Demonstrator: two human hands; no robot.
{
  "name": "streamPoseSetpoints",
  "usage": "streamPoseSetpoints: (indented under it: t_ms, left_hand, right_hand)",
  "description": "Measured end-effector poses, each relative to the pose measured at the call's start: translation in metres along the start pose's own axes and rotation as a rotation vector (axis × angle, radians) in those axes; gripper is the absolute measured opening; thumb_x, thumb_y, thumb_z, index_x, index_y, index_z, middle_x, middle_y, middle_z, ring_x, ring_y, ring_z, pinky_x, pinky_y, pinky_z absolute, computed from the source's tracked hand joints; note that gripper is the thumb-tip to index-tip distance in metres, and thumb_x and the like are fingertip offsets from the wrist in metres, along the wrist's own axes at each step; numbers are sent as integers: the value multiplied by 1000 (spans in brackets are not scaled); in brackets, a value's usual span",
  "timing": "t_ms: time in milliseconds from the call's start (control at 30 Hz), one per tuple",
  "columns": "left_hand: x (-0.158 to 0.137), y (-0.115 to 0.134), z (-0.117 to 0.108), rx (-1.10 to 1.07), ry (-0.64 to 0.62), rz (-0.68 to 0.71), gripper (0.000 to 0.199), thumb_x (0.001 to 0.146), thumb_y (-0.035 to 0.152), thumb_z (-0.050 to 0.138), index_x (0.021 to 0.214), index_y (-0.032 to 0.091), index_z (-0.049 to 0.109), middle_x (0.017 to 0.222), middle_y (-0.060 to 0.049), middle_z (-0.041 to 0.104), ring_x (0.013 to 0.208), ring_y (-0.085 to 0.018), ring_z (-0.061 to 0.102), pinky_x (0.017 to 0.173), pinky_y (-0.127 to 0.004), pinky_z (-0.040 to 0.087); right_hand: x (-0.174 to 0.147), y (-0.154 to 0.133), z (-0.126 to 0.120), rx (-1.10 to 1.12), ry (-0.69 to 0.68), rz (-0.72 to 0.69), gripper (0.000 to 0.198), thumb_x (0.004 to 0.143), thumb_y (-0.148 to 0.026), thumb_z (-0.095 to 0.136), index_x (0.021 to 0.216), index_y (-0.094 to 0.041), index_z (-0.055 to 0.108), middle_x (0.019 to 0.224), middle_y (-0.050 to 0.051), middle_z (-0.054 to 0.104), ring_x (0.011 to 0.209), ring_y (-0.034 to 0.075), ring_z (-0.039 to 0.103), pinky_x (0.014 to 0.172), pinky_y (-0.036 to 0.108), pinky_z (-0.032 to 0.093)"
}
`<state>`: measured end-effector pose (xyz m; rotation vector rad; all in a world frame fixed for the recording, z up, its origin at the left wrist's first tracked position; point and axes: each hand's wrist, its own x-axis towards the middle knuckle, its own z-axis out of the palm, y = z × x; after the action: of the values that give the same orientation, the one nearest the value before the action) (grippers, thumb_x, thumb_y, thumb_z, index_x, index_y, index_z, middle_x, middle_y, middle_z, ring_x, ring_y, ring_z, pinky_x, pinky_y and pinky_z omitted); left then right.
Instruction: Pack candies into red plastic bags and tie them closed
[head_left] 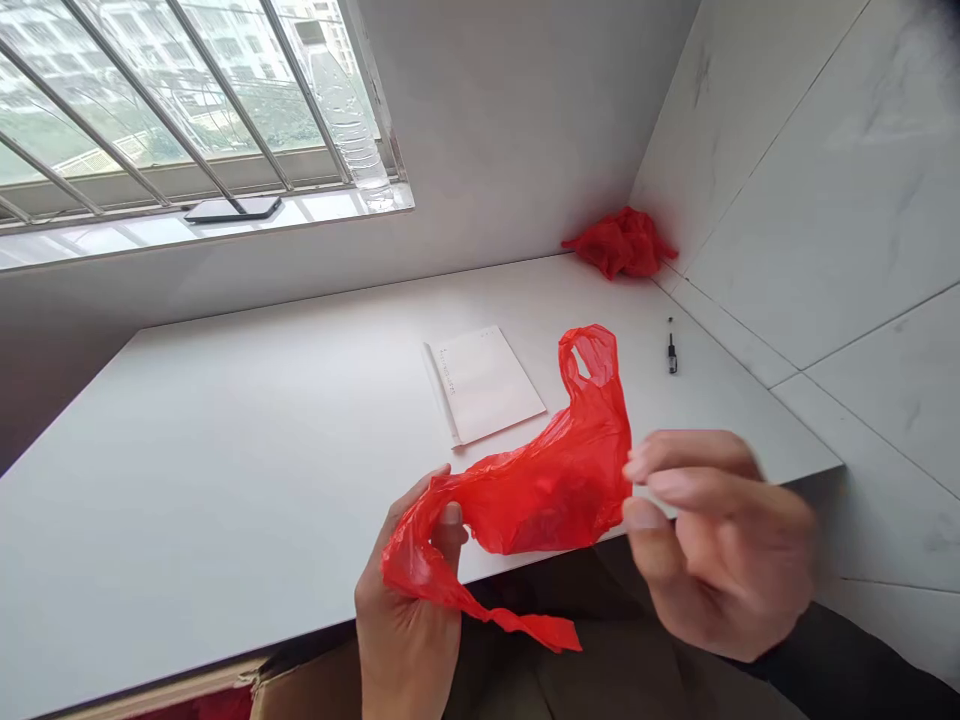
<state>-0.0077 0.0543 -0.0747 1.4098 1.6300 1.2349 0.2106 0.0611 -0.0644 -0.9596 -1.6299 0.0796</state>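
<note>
nearest, the left hand (409, 600) grasps the red plastic bag (555, 490) by its left end, the thumb bent over the film and one handle loop wrapped about the hand, with a twisted strip trailing to the right below it. the bag lies to the right of this hand, stretching across toward the right hand (716, 545), its other handle standing up, something darker showing through its lower part. the right hand is blurred, fingers and thumb curled just beside the bag's right edge; i cannot tell whether they touch or pinch it. below the left edge of the white table (225, 450) is a cardboard box (300, 690). beyond the bag lie a pale booklet (491, 385) and, to the right, a black pen (672, 355). farther, a crumpled red bundle (622, 245) sits in the corner. on the windowsill are a dark flat device (232, 209) and a clear bottle (349, 125).
</note>
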Motion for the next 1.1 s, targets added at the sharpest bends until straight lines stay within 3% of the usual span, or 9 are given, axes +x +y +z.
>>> streamPoseSetpoints:
  t_ms: [100, 167, 433, 567, 667, 800, 900, 1000, 1100]
  left_hand:
    - [-4, -2, -7, -8, -36, 11, 30, 92, 43, 64, 116, 28, 71, 86, -2, 67, 70, -15, 57, 67, -27, 52]
    - [-5, -8, -11, -16, -17, -9, 28, 91, 43, 65, 111, 26, 73, 80, -2, 66, 70, -15, 57, 66, -27, 51]
    - [-7, -18, -5, -394, 45, -96, 16, 85, 34, 70, 97, 22, 70, 95, -3, 66, 84, -19, 63, 76, -33, 56]
    - [-12, -1, 9, -379, 79, -193, 23, 82, 40, 74, 89, 20, 65, 99, -3, 63, 90, -21, 63, 70, -30, 56]
    - [-17, 5, 16, -267, 65, -240, 28, 78, 38, 78, 86, 20, 59, 83, 0, 58, 72, -14, 58, 66, -24, 51]
    - [-20, 4, 22, -679, 41, -410, 37, 75, 30, 80, 100, 23, 53, 96, -1, 63, 70, -12, 60, 65, -24, 51]
    - [-20, 6, 25, -809, -11, -530, 44, 75, 30, 81, 109, 23, 54, 108, -5, 66, 75, -15, 66, 69, -26, 55]
    - [-20, 9, 27, -780, -48, -530, 48, 79, 33, 79, 118, 24, 53, 107, -6, 68, 77, -15, 68, 69, -25, 56]
    - [-21, 7, 29, -683, -92, -475, 53, 81, 34, 78, 125, 28, 50, 104, -5, 69, 78, -15, 69, 69, -23, 56]
  right_hand:
    - [7, 1, 11, -94, -439, -49, 32, 95, -11, 54, 126, -19, 55, 112, 8, 63, 105, 25, 58, 100, 49, 47]
    - [8, 9, 17, -233, -569, -29, 21, 98, -15, 53, 118, -16, 59, 105, 7, 65, 99, 23, 59, 109, 54, 38]
    - [6, 0, 0, -254, -645, -76, 16, 99, -10, 48, 92, -17, 60, 79, -1, 59, 72, 16, 52, 109, 43, 37]
    - [3, -14, -5, -204, -812, -92, 23, 101, -11, 44, 88, -19, 60, 73, -1, 56, 64, 16, 48, 88, 38, 45]
    - [-1, -16, -4, -247, -918, -13, 25, 105, -21, 40, 90, -21, 61, 75, 0, 59, 65, 19, 52, 67, 35, 42]
    - [-5, -9, -5, -406, -1038, 210, 39, 108, -27, 26, 91, -21, 61, 77, 1, 62, 63, 20, 58, 59, 35, 41]
    - [-6, -3, -5, -585, -1052, 272, 36, 107, -27, 27, 118, -18, 60, 90, 4, 68, 61, 20, 61, 55, 36, 42]
    - [-5, 2, 2, -704, -1023, 236, 47, 104, -25, 37, 151, -18, 35, 118, 10, 67, 66, 21, 66, 56, 34, 45]
    - [0, 4, 11, -721, -1095, 238, 49, 102, -21, 44, 150, -26, 35, 110, 8, 69, 65, 19, 65, 55, 29, 42]
